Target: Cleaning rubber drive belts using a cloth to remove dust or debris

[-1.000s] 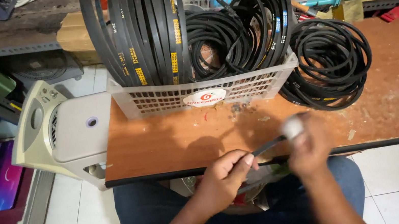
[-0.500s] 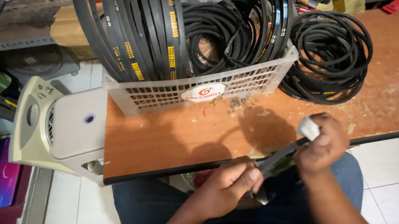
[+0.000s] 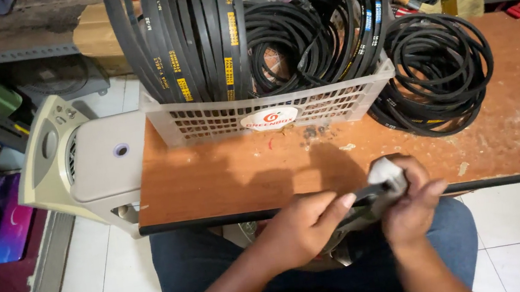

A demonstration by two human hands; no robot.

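1. While the person sits at the near edge of the wooden table, both hands work just in front of that edge, above the lap in blue trousers.
2. The left hand is closed narrowly, thumb and fingers pinching a black belt that runs across to the other hand.
3. The right hand is curled around a whitish cloth, which is pressed against the belt; the fingers wrap it, so the hand is closed on cloth and belt together.
4. The belt lies between the two hands, level with the table's dark edge; a further part of it hangs below the hands, though how far it loops cannot be told.
5. Farther back on the table stands a pale plastic basket with a slotted wall, holding upright black belts with yellow markings on its left side and coiled black belts on its right.
6. Just beside the basket's right end, a loose coil of black belts lies flat on the table.
7. Left of the table, touching its side, stands a cream-coloured plastic appliance on the tiled floor.
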